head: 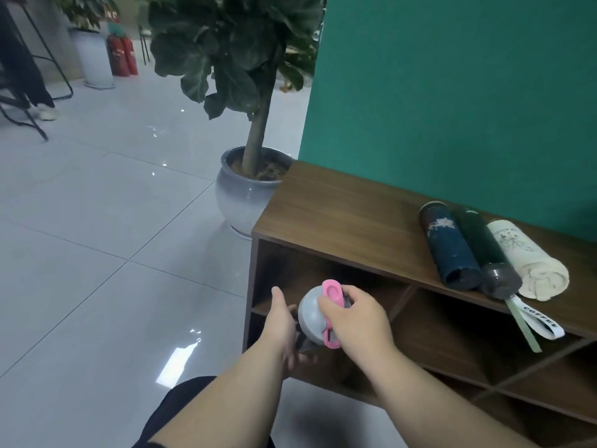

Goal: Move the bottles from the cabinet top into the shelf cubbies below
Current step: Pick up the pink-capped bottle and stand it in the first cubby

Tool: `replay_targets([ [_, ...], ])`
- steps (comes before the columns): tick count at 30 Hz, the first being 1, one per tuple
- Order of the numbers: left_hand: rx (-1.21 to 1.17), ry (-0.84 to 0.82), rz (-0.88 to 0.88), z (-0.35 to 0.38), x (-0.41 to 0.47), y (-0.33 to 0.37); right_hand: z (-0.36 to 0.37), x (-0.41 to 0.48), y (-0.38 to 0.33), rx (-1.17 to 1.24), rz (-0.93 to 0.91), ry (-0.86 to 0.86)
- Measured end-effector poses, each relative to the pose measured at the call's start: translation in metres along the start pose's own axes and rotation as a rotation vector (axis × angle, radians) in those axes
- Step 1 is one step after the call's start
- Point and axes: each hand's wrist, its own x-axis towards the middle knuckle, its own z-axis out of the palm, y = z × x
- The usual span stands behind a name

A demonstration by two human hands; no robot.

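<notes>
Both hands, left hand [284, 328] and right hand [352, 318], grip grey bottle [310, 313].

The wooden cabinet top [339, 202] carries three bottles lying side by side near its front edge: a blue bottle [449, 245], a dark green bottle [478, 240], a cream bottle [523, 253].

Green wall [452, 92], glossy tiled floor [97, 221]

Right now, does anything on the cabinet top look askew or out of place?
Yes. The three bottles still on the cabinet top lie on their sides, packed together, rather than standing. The middle one's strap hangs over the front edge, in front of the cubby below. No spill shows.
</notes>
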Motion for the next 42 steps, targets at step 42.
replay_targets([
  [42,0.13,0.101,0.287,-0.039,0.139,0.03,0.135,0.116,0.02,0.12,-0.103,0.07],
])
